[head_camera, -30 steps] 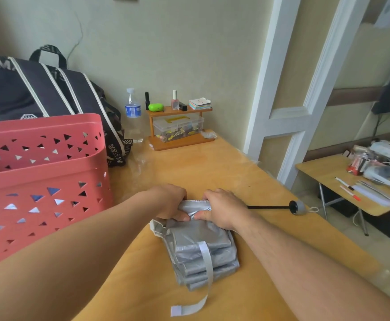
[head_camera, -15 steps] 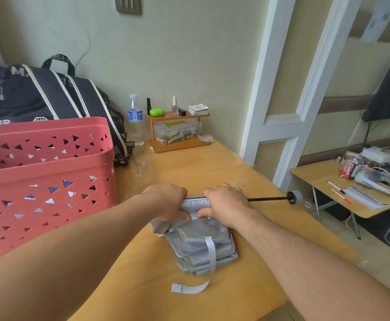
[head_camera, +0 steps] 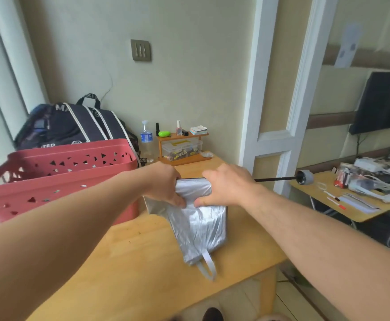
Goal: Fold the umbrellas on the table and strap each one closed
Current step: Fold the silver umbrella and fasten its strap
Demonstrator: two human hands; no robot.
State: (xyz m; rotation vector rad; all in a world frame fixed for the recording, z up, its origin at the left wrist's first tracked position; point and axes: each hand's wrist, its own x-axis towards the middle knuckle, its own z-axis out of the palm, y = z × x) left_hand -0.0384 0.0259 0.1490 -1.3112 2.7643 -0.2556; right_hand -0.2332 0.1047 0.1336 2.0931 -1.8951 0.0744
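A silver umbrella (head_camera: 198, 225) is lifted above the wooden table (head_camera: 129, 262), its canopy hanging down in loose folds. My left hand (head_camera: 166, 185) and my right hand (head_camera: 226, 186) grip its top edge side by side, thumbs pinching the fabric. The black shaft (head_camera: 275, 180) sticks out to the right and ends in a grey handle (head_camera: 305, 177). A white closing strap (head_camera: 206, 265) dangles in a loop from the canopy's lower end.
A red perforated basket (head_camera: 57, 179) stands on the table's left side, with a black bag (head_camera: 73, 126) behind it. A water bottle (head_camera: 146, 141) and a small wooden shelf (head_camera: 182, 147) sit by the wall. A cluttered side table (head_camera: 351, 200) stands to the right.
Both hands have raised the umbrella off the table, so the folded canopy now hangs down instead of lying flat. The view has tilted upward.
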